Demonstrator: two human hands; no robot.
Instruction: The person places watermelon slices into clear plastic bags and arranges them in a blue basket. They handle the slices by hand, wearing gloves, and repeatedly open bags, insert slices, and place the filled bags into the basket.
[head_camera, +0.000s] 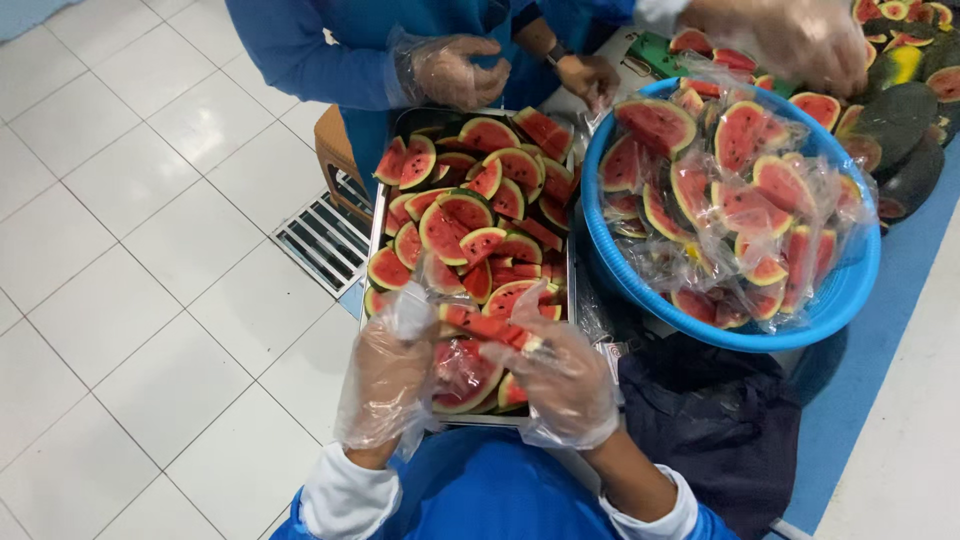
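left hand (388, 375) — closed on clear bag (462, 368) | right hand (562, 385) — pinching watermelon slice (487, 326) | above steel tray (379, 225)

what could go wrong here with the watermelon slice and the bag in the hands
1. The left hand and right hand wear loose plastic gloves, and the watermelon slice looks wet, so it could slip as it goes into the bag.
2. The metal tray seems to rest on a small stool above the floor; a knock might tip it.
3. The blue basin is heaped high, so bagged slices could slide over its rim.
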